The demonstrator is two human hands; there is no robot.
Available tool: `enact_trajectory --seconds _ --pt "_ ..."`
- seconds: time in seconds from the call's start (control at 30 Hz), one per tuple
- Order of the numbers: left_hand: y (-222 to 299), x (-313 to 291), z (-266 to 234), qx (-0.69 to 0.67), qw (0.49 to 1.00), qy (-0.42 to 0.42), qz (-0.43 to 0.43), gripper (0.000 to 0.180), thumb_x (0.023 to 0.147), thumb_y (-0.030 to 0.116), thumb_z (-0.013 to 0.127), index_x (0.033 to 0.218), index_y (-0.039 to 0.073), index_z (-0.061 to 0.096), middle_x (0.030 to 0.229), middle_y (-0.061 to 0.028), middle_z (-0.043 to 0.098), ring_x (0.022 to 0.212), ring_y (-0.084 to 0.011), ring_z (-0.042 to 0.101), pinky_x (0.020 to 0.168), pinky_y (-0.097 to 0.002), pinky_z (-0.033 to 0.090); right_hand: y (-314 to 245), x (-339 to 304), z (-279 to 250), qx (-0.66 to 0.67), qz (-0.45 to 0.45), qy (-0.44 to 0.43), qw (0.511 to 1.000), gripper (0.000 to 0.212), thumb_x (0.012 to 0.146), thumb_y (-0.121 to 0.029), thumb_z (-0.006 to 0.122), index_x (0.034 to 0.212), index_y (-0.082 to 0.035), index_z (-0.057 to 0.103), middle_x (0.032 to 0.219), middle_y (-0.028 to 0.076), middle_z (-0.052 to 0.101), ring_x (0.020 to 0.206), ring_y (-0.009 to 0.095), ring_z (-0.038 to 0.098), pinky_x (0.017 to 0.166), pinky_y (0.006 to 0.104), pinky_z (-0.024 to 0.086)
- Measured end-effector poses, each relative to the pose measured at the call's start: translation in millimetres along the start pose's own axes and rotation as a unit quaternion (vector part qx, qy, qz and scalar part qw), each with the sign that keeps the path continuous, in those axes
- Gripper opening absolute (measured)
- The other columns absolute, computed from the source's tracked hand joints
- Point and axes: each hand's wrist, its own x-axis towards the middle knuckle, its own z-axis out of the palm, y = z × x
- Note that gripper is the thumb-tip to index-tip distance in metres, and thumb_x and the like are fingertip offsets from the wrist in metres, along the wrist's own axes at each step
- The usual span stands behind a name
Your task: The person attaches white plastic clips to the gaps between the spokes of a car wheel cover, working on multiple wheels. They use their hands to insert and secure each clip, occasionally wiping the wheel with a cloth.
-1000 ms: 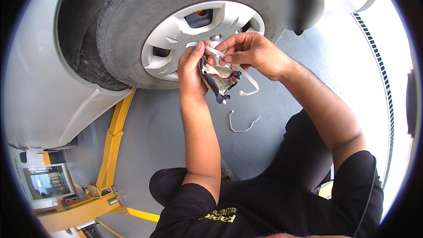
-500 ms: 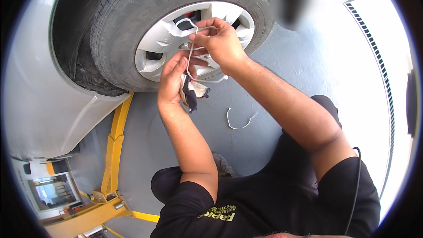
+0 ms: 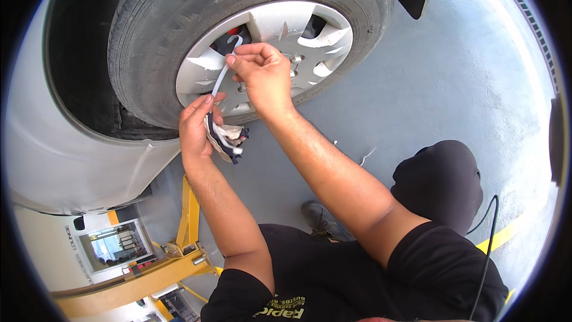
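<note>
A white cable tie [image 3: 221, 76] runs between my hands in front of the silver wheel cover [image 3: 275, 24]. My right hand [image 3: 265, 77] pinches it near its upper part, and its curled tip reaches toward an opening between the spokes. Lower down, my left hand [image 3: 195, 128] grips the tie with thumb and fingers. A crumpled cream and dark cloth [image 3: 236, 133] is also held in that hand. The tie's thicker end [image 3: 238, 151] hangs beside the cloth. Part of the wheel cover is hidden behind my hands.
The black tire [image 3: 143, 42] sits under the pale car body [image 3: 101, 167]. Another thin white tie [image 3: 368, 156] lies on the grey floor [image 3: 435, 83], partly hidden by my right forearm. A yellow lift arm [image 3: 189, 211] stands at the lower left.
The tie was bent in a loose loop; now it stretches straighter between my hands. Both hands have shifted left in the picture, and the view has turned somewhat.
</note>
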Motion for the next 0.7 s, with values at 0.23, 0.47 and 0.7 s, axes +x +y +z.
enact_trajectory --seconds 0.23,0.47,0.7 --pt "-6 -12 5 -0.02 0.997 0.073 0.024 0.033 0.099 0.021 0.067 0.11 -0.009 0.07 0.063 -0.0029 0.055 0.059 -0.0107 0.051 0.057 -0.0241 0.039 1 4 8 -0.102 -0.038 -0.025 0.994 0.018 0.092 -0.004 0.076 0.106 0.003 0.069 0.092 0.008 0.075 0.085 0.011 0.07 0.077 0.027 0.058" --pt "-13 -23 24 -0.098 0.988 0.111 0.051 0.03 0.099 0.018 0.067 0.107 -0.011 0.068 0.063 -0.0039 0.055 0.057 -0.0109 0.049 0.055 -0.0248 0.039 -12 9 6 -0.235 -0.123 -0.064 0.962 0.013 0.09 -0.006 0.076 0.101 0.001 0.075 0.089 0.012 0.075 0.079 0.016 0.072 0.072 0.0308 0.058" --pt "-17 -18 45 -0.177 0.976 0.117 0.042 0.031 0.097 0.02 0.069 0.106 -0.01 0.067 0.062 -0.0039 0.054 0.057 -0.0114 0.05 0.054 -0.026 0.038 -10 21 14 -0.341 -0.274 -0.056 0.898 0.012 0.088 -0.006 0.074 0.097 0.0 0.077 0.09 0.016 0.073 0.078 0.03 0.073 0.07 0.0377 0.058"
